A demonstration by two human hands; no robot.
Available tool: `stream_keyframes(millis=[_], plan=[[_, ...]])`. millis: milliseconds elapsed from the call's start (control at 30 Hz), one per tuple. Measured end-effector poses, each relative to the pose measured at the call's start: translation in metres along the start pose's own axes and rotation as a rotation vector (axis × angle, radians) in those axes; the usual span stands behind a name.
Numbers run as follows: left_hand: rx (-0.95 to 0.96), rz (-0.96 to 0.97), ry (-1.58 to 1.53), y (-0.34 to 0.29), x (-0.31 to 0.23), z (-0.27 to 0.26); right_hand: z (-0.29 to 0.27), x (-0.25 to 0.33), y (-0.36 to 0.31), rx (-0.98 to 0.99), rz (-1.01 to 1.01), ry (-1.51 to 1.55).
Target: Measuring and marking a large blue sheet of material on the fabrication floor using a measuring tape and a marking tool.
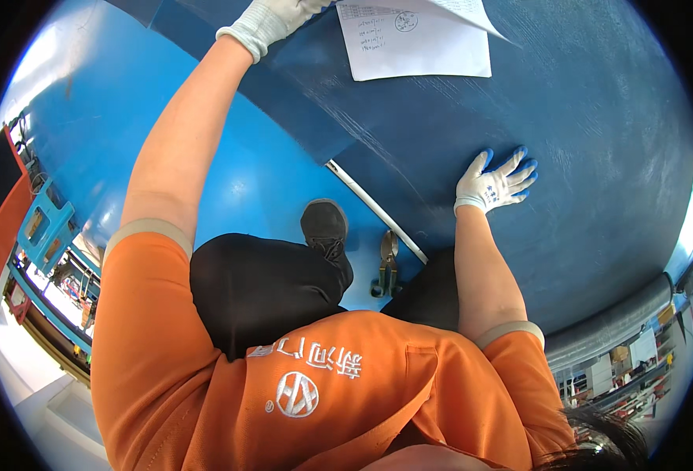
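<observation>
My left hand, in a white knit glove, reaches to the top edge of the view beside a stack of printed papers. Its fingertips are cut off, so whether they touch the papers is unclear. The top sheet curls up at its right side. My right hand, gloved in white with blue fingertips, rests with spread fingers on a large dark blue sheet and holds nothing. Near my knees, a pair of metal shears with dark green handles lies on the floor next to a long white strip.
The bright blue floor shows at left, with my black shoe on it. A light blue plastic stool stands at far left. At lower right are a large grey roll and cluttered shelving.
</observation>
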State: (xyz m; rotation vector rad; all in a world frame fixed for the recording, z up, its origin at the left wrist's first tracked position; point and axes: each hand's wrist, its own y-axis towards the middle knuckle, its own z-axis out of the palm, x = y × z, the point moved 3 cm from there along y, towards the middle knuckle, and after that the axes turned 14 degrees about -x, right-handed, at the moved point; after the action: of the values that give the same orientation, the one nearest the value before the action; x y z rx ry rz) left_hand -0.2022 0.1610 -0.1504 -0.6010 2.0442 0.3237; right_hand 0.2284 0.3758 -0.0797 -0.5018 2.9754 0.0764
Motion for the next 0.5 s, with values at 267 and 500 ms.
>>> stream_keyframes(millis=[267,500], plan=[[0.036,-0.253,0.007,-0.004,-0.053,-0.02,-0.002,0.012,-0.003,0.015,-0.011,0.041],[0.07,-0.367,0.046,-0.006,-0.063,-0.019,-0.001,0.012,-0.004,0.007,-0.011,0.023]])
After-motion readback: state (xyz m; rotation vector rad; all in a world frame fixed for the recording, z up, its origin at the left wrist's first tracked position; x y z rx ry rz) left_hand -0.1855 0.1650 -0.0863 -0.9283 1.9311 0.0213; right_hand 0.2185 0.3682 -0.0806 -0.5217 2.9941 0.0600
